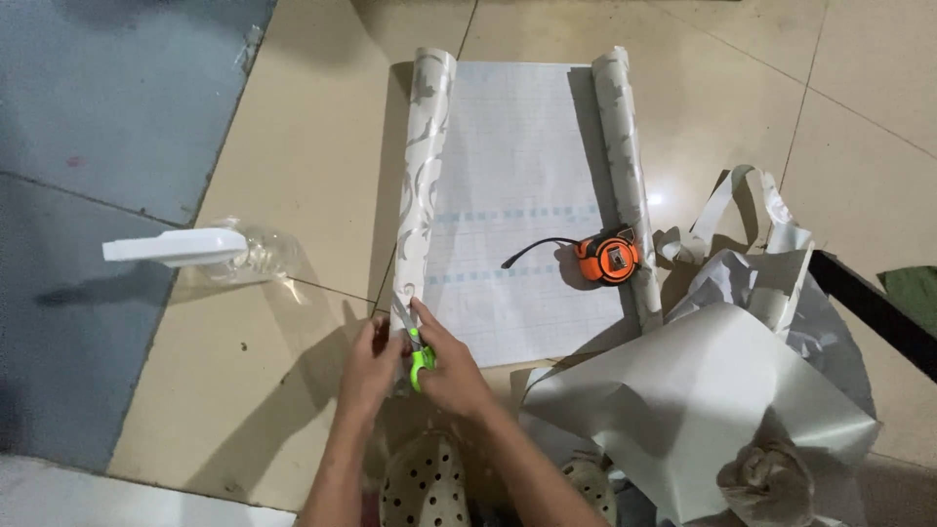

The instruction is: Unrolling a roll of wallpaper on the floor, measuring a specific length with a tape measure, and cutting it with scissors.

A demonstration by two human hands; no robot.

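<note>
Scissors (418, 353) in right hand (451, 369) grip.

The right hand (451, 366) grips green-handled scissors (415, 346), its fingers (429, 322) wrapped about the handles and the blades pointing away at the near end of the left patterned roll (422, 176). The left hand (371, 366) sits just beside it, fingers on that roll's end. Beyond the fingers a sheet of gridded backing paper (512, 195) lies flat on the tiled floor (293, 146), curled into a second roll (625, 176) on its right edge. An orange tape measure (607, 259) rests on the sheet, right of the fingers. A clear spray bottle (210, 252) lies well to their left. Crumpled paper offcuts (703, 390) pile up at the right.
</note>
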